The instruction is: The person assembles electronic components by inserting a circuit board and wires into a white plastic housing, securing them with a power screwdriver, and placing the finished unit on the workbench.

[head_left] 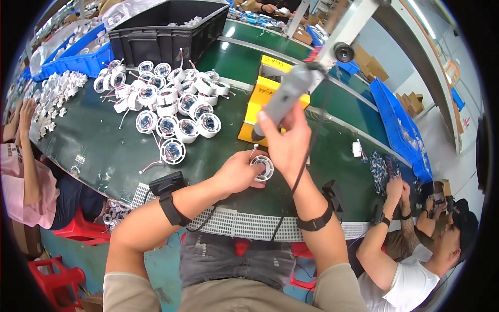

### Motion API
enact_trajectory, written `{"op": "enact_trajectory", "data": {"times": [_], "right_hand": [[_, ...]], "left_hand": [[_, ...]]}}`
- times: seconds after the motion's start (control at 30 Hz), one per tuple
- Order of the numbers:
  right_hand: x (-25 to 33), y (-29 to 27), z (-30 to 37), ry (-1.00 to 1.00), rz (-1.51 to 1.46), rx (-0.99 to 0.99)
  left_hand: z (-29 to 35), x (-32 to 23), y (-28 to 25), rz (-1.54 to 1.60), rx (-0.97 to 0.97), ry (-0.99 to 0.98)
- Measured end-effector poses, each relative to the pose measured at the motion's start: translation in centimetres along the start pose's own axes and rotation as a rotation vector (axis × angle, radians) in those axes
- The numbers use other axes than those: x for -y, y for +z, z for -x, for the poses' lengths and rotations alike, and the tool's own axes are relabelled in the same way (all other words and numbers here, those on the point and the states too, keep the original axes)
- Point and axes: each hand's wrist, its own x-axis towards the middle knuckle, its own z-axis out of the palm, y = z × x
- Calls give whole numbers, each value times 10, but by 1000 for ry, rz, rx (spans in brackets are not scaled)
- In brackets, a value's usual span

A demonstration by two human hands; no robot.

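Observation:
My left hand (pixel 240 172) grips a white round housing (pixel 268 170) by its rim, low over the green table, with a small white connector on a wire standing up beside it. My right hand (pixel 289 140) is closed round a grey electric screwdriver (pixel 287 92), somewhat blurred. Its body slants down to the left, the dark tip end above and beyond the housing, apart from it. A black cable (pixel 316 125) hangs from its top past my right forearm. To the left lies a pile of similar white housings (pixel 166 96) with blue circuit boards and thin wires.
Behind the screwdriver stands a yellow box (pixel 251 112). A black crate (pixel 156 44) and a blue bin (pixel 78 58) line the far left, near loose white parts (pixel 54 99). Co-workers sit on both sides; the right one's hands (pixel 396 191) are near small circuit boards (pixel 379 169) and a blue tray (pixel 397 125).

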Motion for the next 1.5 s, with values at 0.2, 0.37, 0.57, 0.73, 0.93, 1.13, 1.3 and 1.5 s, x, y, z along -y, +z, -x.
{"op": "enact_trajectory", "data": {"times": [0.2,0.37,0.57,0.73,0.93,1.13,1.3,1.5], "right_hand": [[-4,-6,-37,-316,-440,-407],[-12,1,-47,-274,-410,-403],[-15,2,-47,-275,-399,-389],[-12,1,-46,-285,-377,-311],[0,1,-18,-146,-545,-312],[10,1,18,-71,-509,-302],[5,7,23,-66,-512,-285],[2,7,24,-72,-494,-265]], "left_hand": [[-3,-1,3,71,-97,-51],[-4,0,-1,69,-96,-68],[-2,-3,2,90,-111,-84],[-5,0,3,82,-137,-82],[-8,1,-1,107,-186,-69],[-7,-3,1,81,-173,-66],[-8,2,2,122,-189,-47],[-7,2,2,101,-188,-38]]}}
